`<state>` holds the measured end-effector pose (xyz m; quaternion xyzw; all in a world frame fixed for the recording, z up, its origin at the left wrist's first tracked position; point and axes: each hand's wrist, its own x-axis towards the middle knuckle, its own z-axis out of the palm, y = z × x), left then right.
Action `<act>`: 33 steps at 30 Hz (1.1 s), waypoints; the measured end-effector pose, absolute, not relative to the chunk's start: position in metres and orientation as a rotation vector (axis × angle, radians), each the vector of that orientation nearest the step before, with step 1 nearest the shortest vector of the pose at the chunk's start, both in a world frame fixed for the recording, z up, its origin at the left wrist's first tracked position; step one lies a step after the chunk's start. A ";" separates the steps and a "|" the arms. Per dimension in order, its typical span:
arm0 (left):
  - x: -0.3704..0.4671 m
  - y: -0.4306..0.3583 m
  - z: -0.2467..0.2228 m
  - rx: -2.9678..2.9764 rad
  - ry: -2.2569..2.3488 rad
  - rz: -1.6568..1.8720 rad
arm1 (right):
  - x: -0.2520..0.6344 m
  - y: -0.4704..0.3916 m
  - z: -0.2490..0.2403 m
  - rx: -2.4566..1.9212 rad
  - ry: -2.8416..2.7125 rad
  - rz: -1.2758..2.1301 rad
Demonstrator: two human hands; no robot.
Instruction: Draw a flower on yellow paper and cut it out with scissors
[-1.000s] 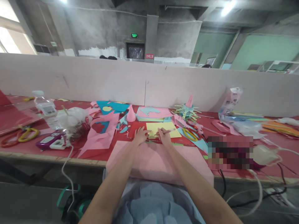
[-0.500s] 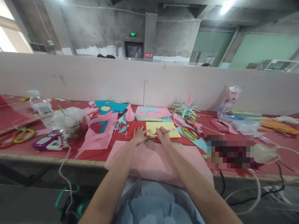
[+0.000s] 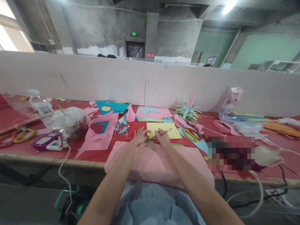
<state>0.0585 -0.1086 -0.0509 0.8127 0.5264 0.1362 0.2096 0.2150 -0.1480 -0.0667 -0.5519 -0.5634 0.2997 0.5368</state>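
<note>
The right hand (image 3: 162, 136) grips a slim pen (image 3: 167, 130) between close-set fingers, its tip end down over the yellow sheet (image 3: 174, 129); the marks, if any, are too small to tell. The left hand (image 3: 140, 136) lies palm down with fingers loosely spread, at the sheet's left edge and over the red sheet (image 3: 137, 125); I cannot tell how hard it presses.

For a clean line, the left fingers should pin the yellow sheet near the tip without crossing the pen's path, while the right wrist stays low and the pressure light and even.

The yellow sheet looks flat, smooth and pale, wider than deep, lying on the table between the pink sheet (image 3: 154, 156) and the stacked paper (image 3: 154, 112).
</note>
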 end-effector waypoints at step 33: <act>0.058 -0.109 -0.053 2.261 1.455 0.431 | 0.215 -0.149 -0.067 -1.332 -1.449 0.760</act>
